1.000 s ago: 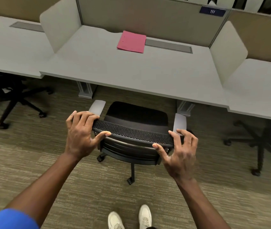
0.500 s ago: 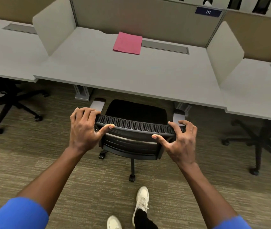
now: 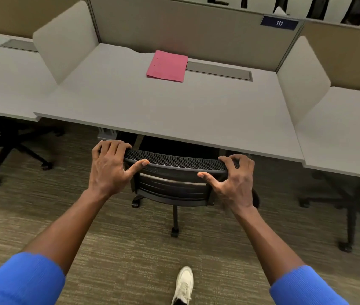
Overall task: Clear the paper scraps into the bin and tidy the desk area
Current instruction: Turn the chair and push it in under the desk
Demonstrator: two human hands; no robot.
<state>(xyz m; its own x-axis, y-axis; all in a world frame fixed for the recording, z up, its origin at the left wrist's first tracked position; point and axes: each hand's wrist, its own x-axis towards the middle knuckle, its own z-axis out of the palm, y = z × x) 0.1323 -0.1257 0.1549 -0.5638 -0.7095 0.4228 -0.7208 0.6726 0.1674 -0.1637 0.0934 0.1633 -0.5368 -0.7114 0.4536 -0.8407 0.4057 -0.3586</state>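
A black office chair (image 3: 174,186) with a mesh backrest stands at the grey desk (image 3: 174,115), its seat and armrests hidden beneath the desktop. My left hand (image 3: 111,166) grips the left end of the backrest's top edge. My right hand (image 3: 234,179) grips the right end, thumb on my side of it. A pink folder (image 3: 167,66) lies flat near the back of the desk, beside a grey cable tray lid (image 3: 218,71). No paper scraps or bin are in view.
Beige divider panels (image 3: 64,42) flank the desk on both sides. Other black chair bases stand under the neighbouring desks at the left (image 3: 10,155) and right (image 3: 350,216). My white shoe (image 3: 183,285) is on the carpet behind the chair.
The chair has rolled forward under the desk, so its seat and armrests are now hidden. Both hands stayed on the backrest, and I have stepped closer to the desk.
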